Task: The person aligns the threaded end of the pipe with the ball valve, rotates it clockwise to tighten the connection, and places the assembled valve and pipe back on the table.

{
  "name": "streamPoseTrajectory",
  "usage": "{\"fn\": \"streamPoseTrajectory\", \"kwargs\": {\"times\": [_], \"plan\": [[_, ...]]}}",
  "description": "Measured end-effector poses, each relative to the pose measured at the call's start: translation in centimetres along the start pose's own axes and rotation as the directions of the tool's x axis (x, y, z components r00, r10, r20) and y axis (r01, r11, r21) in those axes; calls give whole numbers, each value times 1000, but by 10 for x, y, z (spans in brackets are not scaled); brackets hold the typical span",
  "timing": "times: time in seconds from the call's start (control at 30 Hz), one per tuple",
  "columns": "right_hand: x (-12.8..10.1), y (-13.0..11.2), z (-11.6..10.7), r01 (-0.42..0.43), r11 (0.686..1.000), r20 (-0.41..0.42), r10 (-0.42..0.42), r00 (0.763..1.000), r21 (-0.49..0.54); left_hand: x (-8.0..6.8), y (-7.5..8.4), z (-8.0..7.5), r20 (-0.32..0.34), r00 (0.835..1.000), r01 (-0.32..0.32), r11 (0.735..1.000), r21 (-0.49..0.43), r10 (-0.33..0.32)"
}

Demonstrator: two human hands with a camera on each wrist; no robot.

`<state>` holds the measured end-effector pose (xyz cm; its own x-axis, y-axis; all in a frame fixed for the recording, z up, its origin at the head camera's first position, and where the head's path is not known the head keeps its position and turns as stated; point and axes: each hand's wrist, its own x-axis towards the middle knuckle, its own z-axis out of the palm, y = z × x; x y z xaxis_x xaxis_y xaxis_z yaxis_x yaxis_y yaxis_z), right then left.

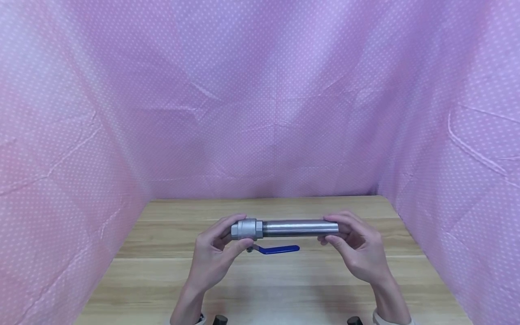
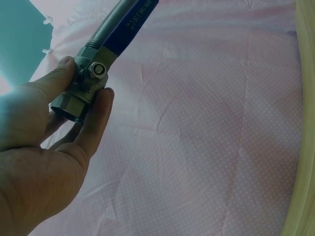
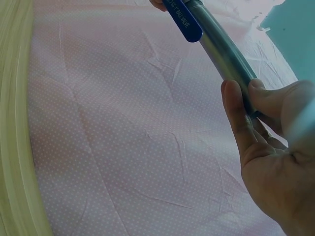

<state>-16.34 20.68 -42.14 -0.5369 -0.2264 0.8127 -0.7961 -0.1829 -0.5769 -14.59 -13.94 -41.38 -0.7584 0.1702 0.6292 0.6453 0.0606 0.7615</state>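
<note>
Valve (image 1: pixel 246 229) pinched in my left hand (image 1: pixel 213 262), blue lever (image 1: pixel 278 249) hanging below; right hand (image 1: pixel 359 253) fingers curl round the pipe (image 1: pixel 298 228) end, held level above the table (image 1: pixel 284 289), likely steadying the threaded joint.

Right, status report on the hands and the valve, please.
Left hand grips valve. Right hand grips pipe. Both held above table. Nothing in the way.
</note>
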Motion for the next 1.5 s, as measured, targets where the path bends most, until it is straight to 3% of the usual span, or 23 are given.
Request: {"fn": "streamPoseTrajectory", "kwargs": {"times": [0.23,0.47,0.83,1.17,1.5], "plan": [[-1,2,-1,9,1000,-14,-10,1000,-26,1,1,-1,7,1000,-2,1000,9,2],[-3,2,-2,-10,991,-48,4,999,-133,1,0,-1,8,1000,-7,1000,14,7],[-4,-3,-3,-62,976,-27,58,998,-211,0,3,-1,3,1000,1,1000,21,-1],[-2,-3,-3,-35,998,-5,35,999,-51,1,1,1,-4,1000,-5,1000,5,5],[-2,0,-3,1,999,-33,-2,999,-42,-1,-1,2,-5,1000,2,1000,2,-2]]}}
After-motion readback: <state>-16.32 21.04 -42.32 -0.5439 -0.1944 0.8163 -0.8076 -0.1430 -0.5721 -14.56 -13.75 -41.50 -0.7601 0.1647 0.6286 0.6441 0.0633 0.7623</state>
